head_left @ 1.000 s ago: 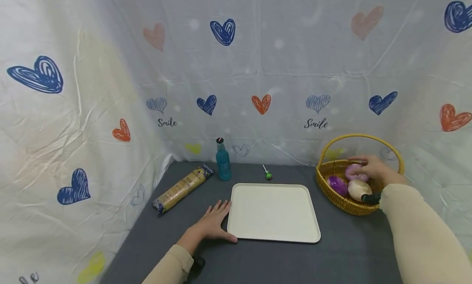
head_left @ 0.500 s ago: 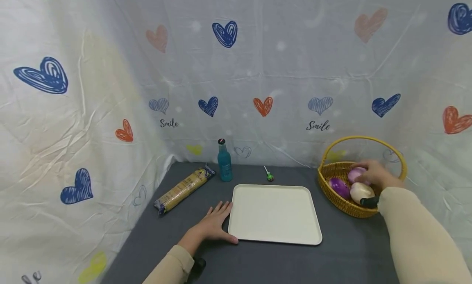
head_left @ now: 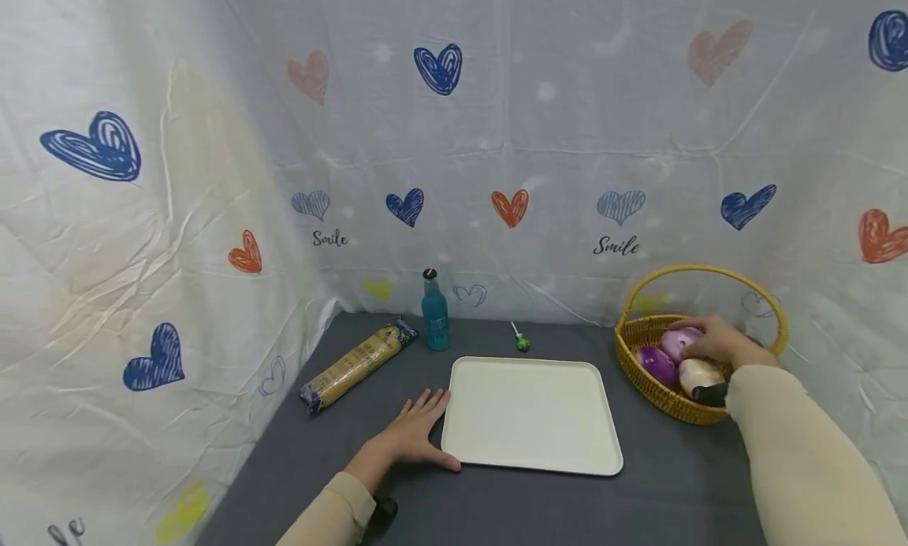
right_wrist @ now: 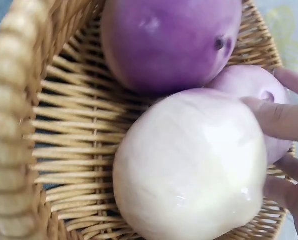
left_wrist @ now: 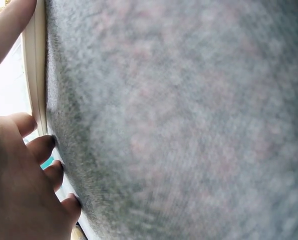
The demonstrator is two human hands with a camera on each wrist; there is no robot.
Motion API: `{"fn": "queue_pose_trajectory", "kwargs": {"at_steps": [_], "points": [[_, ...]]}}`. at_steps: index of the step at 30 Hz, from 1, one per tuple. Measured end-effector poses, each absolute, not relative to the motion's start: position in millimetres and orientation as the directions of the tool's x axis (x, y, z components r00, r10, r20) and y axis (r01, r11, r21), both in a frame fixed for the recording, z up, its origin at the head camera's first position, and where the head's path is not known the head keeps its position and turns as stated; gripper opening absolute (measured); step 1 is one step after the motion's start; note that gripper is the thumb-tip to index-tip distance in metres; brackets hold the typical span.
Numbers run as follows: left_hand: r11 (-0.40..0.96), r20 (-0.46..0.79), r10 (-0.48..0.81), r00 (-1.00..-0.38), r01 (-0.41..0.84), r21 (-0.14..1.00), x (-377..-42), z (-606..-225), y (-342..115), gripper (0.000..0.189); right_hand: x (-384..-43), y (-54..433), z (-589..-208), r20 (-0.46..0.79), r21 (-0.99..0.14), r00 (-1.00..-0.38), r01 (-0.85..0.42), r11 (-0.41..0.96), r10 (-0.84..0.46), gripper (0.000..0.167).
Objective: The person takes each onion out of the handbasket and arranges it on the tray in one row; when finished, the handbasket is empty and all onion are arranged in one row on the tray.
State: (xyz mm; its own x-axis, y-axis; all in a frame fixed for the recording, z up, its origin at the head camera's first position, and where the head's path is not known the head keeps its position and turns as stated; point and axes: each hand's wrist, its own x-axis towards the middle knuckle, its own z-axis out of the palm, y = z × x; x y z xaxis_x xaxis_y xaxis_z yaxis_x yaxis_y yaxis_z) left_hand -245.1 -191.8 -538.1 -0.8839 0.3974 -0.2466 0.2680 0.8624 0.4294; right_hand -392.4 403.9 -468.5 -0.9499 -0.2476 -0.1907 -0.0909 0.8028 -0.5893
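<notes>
My right hand (head_left: 725,343) reaches into a yellow wicker basket (head_left: 656,402) and grips a pale purple onion (head_left: 677,342), thumb on one side and fingers on the other in the right wrist view. Beside it in the basket lie a dark purple onion (right_wrist: 171,42) and a whitish onion (right_wrist: 189,165), the nearest to the wrist camera. My left hand (head_left: 411,436) lies with fingers spread along the left side of a cream tray (head_left: 532,416). Its thumb touches the tray's near left corner, its fingertips the left rim.
A long packet of noodles (head_left: 359,365) lies at the left of the grey table (head_left: 496,507). Behind the tray stand a blue bottle (head_left: 436,313) and, lying down, a green lollipop (head_left: 521,341). The basket's tall handle (head_left: 702,269) arches over its contents. A heart-printed curtain (head_left: 461,136) hangs behind.
My right hand's fingers have closed round the pale purple onion, which has shifted slightly left in the basket. My left hand stays at the tray. The head view has drifted a little.
</notes>
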Motion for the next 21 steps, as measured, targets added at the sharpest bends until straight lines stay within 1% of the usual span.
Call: {"fn": "queue_pose_trajectory", "kwargs": {"at_steps": [2, 5, 8, 9, 11, 12, 14, 17, 18, 21], "points": [[0.859, -0.248, 0.403, -0.881, 0.27, 0.436, -245.5, -538.8, -191.7, 0.132, -391.6, 404.1, -465.9, -0.212, -0.629, -0.947, -0.056, 0.775, -0.241, 0.067], [0.859, -0.248, 0.402, -0.881, 0.269, 0.435, -246.3, -539.5, -192.3, 0.131, -387.6, 401.0, -458.8, -0.257, -0.749, -0.94, 0.048, 0.661, -0.224, 0.066], [0.86, -0.242, 0.403, -0.882, 0.274, 0.431, -247.2, -540.8, -192.7, 0.13, -384.1, 400.4, -451.3, -0.265, -0.802, -0.939, 0.089, 0.591, -0.219, 0.065], [0.859, -0.241, 0.406, -0.881, 0.278, 0.431, -247.1, -540.6, -192.5, 0.13, -383.1, 400.8, -448.7, -0.252, -0.804, -0.941, 0.075, 0.59, -0.224, 0.064], [0.855, -0.237, 0.413, -0.879, 0.284, 0.434, -247.4, -540.0, -192.6, 0.129, -381.1, 402.0, -443.4, -0.236, -0.784, -0.944, 0.045, 0.619, -0.229, 0.062], [0.854, -0.239, 0.415, -0.878, 0.286, 0.434, -247.5, -539.7, -192.5, 0.129, -380.2, 402.4, -440.0, -0.199, -0.754, -0.951, -0.005, 0.657, -0.236, 0.061], [0.852, -0.238, 0.42, -0.876, 0.289, 0.437, -247.1, -538.0, -192.3, 0.13, -377.3, 400.6, -432.2, -0.152, -0.716, -0.958, -0.063, 0.695, -0.244, 0.058], [0.851, -0.245, 0.417, -0.875, 0.281, 0.444, -246.7, -537.0, -192.7, 0.131, -375.5, 397.3, -423.2, -0.067, -0.619, -0.965, -0.158, 0.769, -0.252, 0.055], [0.851, -0.249, 0.416, -0.875, 0.278, 0.445, -246.3, -536.8, -192.8, 0.132, -375.2, 396.0, -420.9, -0.045, -0.592, -0.966, -0.179, 0.786, -0.254, 0.056], [0.848, -0.247, 0.414, -0.876, 0.273, 0.454, -244.9, -535.9, -191.8, 0.133, -373.4, 392.8, -416.8, -0.036, -0.577, -0.967, -0.187, 0.795, -0.253, 0.057]]}}
